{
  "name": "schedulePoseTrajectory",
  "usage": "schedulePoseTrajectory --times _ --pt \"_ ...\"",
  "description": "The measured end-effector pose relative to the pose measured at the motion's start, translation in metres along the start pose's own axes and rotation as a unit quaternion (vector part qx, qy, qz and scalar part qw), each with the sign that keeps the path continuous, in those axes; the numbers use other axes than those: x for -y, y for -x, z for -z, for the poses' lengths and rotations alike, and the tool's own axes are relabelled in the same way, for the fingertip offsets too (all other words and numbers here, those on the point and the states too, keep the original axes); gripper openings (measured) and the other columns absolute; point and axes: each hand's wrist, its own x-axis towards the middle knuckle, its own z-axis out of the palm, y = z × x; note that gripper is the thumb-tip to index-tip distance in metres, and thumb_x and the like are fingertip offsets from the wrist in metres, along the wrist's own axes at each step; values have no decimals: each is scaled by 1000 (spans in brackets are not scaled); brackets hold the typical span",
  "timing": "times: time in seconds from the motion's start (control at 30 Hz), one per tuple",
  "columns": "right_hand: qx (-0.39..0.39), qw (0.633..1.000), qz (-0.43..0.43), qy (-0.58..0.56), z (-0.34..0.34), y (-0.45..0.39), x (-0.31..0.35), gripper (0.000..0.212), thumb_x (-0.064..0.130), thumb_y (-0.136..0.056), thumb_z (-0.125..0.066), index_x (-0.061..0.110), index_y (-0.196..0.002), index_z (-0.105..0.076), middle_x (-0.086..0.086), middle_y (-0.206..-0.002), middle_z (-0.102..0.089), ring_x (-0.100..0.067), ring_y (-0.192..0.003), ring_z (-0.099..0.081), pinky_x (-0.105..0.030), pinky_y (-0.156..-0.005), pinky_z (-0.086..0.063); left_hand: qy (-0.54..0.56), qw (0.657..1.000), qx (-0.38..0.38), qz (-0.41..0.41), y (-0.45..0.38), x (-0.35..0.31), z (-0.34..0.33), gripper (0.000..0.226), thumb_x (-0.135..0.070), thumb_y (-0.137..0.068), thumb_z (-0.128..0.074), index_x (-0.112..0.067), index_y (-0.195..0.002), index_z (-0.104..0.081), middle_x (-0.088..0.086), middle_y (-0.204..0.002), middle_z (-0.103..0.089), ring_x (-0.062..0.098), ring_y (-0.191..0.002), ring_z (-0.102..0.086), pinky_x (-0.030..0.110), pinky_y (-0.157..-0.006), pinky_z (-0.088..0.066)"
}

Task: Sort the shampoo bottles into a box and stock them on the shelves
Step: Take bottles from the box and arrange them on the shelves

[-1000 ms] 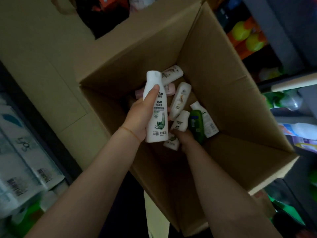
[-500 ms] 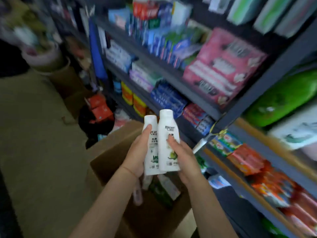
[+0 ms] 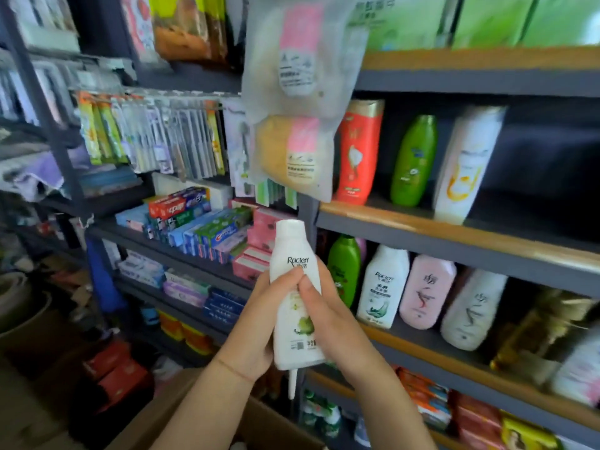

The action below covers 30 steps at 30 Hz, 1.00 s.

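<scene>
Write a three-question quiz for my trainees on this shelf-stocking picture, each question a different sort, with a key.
1. True or false: both hands, left hand and right hand, grip the white bottle.
2. Which bottle stands between the red bottle and the tall white bottle on the upper shelf? A) pink B) green C) blue
3. Fill in: the toothpaste boxes lie to the ____ of the held bottle.

Key: 1 true; 2 B, the green bottle; 3 left.

Bright, motion-blurred, edges warped
</scene>
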Motion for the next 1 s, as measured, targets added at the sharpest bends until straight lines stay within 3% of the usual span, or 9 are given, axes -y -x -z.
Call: schedulePoseTrajectory --times 0.17,0.23,0.4,0.53,0.67,0.83,1.0 --pt "-48 999 9 -18 52 28 18 57 52 -86 -63 46 -138 -39 18 -116 -68 -3 -102 -69 -25 -80 -58 -21 998 64 -13 0 6 -57 55 -36 -67 -72 -14 -117 -70 21 -102 -73 33 -84 -73 40 -68 -57" --pt "-67 998 7 -1 74 38 23 51 44 -86 -72 36 -131 -49 11 -115 -70 -5 -100 -70 -25 -79 -58 -43 995 82 -50 -1 11 -82 51 -33 -72 -78 -17 -119 -70 17 -99 -75 33 -85 -73 41 -70 -55" --pt "-135 984 72 93 138 62 46 55 33 -82 -80 27 -130 -53 1 -116 -70 -16 -106 -69 -43 -89 -58 -63 962 233 -125 -7 8 -147 56 -20 -83 -74 -26 -135 -55 7 -123 -70 26 -108 -69 35 -79 -59" --pt "-199 964 129 118 182 75 68 64 17 -79 -83 24 -133 -49 6 -116 -69 -10 -105 -68 -32 -82 -59 -119 919 335 -171 -19 -1 -192 74 -18 -84 -73 -31 -148 -39 -3 -139 -60 17 -126 -59 34 -96 -53" --pt "-265 930 179 180 215 75 84 68 14 -74 -86 27 -127 -45 23 -107 -64 1 -100 -65 -19 -76 -53 -154 893 356 -229 -23 -8 -233 68 -17 -90 -67 -40 -147 -37 -16 -138 -58 5 -126 -56 26 -95 -51" --pt "-300 901 221 222 250 62 99 77 11 -73 -84 31 -133 -39 30 -110 -59 1 -104 -62 -21 -83 -55 -198 871 349 -284 -41 -8 -263 77 -26 -87 -72 -45 -150 -32 -17 -147 -49 10 -135 -49 42 -113 -41" --pt "-291 890 231 263 275 40 111 77 17 -76 -84 35 -133 -36 43 -109 -53 14 -102 -57 -6 -78 -46 -217 870 334 -291 -60 -5 -277 79 -13 -93 -64 -36 -156 -23 -15 -154 -41 6 -140 -42 36 -117 -36"
